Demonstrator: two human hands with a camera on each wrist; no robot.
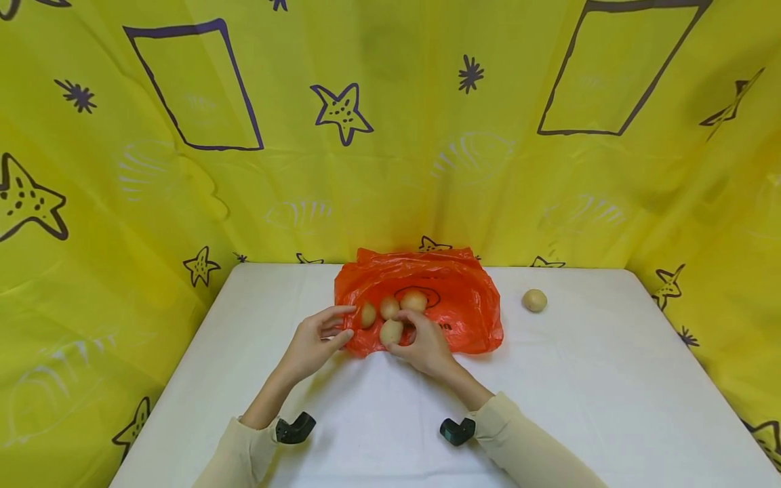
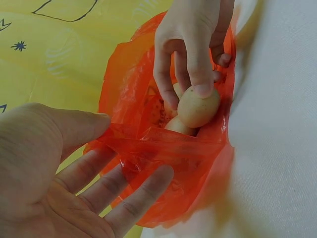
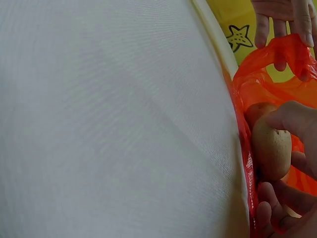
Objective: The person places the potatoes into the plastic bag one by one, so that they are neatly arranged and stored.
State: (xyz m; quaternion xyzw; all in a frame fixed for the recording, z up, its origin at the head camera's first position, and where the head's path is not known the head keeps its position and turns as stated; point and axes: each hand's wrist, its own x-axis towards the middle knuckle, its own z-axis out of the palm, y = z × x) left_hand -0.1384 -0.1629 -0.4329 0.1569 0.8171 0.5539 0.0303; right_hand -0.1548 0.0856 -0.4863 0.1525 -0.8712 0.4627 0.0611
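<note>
A red plastic bag (image 1: 472, 315) lies on the table with its mouth spread toward me. My left hand (image 1: 314, 342) pinches the bag's left edge, thumb on one side and fingers behind the film in the left wrist view. At the bag's mouth, my right hand (image 1: 425, 344) grips a potato (image 2: 199, 107) between thumb and fingers. Three more potatoes sit inside the bag: one at the left (image 1: 367, 315), partly behind red film, one in the middle (image 1: 389, 308) and one farther right (image 1: 414, 301). The right hand partly hides the bag's inside.
A single potato (image 1: 534, 300) lies on the white table (image 1: 610, 386), right of the bag. Yellow patterned curtains (image 1: 390, 183) stand behind and along both sides of the table. A dark wrist device (image 1: 457, 431) is on each sleeve.
</note>
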